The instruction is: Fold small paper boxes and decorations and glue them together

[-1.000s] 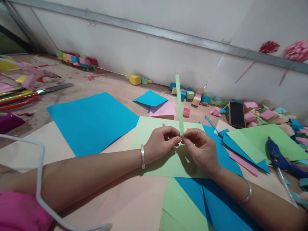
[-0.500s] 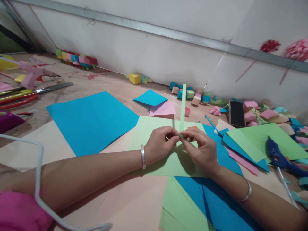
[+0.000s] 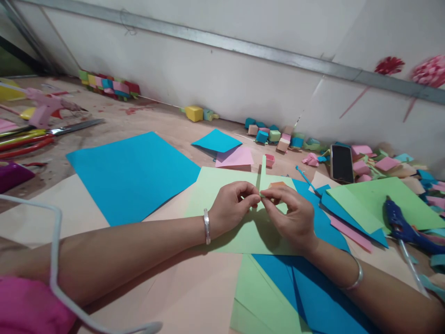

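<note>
Between the fingertips of my left hand (image 3: 236, 204) and my right hand (image 3: 292, 213) is the near end of a narrow light green paper strip (image 3: 263, 174). Both hands are closed in a pinch, their tips almost touching. The strip's free end sticks up and away from me. What the fingers press at that end is mostly hidden. Beneath the hands lies a light green paper sheet (image 3: 212, 185), with a bit of orange paper (image 3: 277, 185) partly showing behind my right fingers.
A large blue sheet (image 3: 135, 176) lies left. Scissors (image 3: 76, 126) and a pink glue gun (image 3: 45, 106) are at far left. On the right are a blue glue gun (image 3: 399, 222), a phone (image 3: 341, 163) and many small folded paper pieces (image 3: 387, 164). A white wire frame (image 3: 55, 260) crosses the lower left.
The strip's free end stands much lower and looks shorter above my fingers than before. Both hands have stayed in nearly the same place, still pinching it.
</note>
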Motion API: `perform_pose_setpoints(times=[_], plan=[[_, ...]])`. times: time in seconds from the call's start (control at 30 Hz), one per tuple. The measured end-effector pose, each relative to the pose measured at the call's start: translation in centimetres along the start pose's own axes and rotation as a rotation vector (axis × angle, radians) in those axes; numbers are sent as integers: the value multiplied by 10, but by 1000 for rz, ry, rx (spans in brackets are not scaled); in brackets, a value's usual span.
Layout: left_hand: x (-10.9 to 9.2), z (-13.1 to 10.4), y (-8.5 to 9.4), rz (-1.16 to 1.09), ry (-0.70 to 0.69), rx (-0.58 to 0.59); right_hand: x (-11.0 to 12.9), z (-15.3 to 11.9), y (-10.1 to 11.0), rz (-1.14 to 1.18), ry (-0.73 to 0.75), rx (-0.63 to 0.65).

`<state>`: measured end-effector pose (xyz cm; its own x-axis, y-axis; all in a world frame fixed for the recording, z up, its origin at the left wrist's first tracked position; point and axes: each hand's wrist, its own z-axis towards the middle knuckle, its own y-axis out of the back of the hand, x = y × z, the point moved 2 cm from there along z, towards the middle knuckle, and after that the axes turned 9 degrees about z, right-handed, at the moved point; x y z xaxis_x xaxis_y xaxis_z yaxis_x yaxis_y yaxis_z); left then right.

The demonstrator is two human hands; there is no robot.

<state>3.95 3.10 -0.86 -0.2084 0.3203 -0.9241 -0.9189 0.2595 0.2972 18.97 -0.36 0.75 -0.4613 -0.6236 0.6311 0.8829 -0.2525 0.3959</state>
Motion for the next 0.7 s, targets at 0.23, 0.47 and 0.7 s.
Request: perform_pose_setpoints(times=[0.23, 0.47, 0.7], plan=[[-1, -1, 1, 105, -50, -37, 2, 1, 0, 3, 30, -2], [-4, 0, 1, -23, 75, 21, -2, 0, 3, 20, 69, -15], [-9, -2, 3, -257, 186, 206, -7, 0, 7, -34, 146, -19]])
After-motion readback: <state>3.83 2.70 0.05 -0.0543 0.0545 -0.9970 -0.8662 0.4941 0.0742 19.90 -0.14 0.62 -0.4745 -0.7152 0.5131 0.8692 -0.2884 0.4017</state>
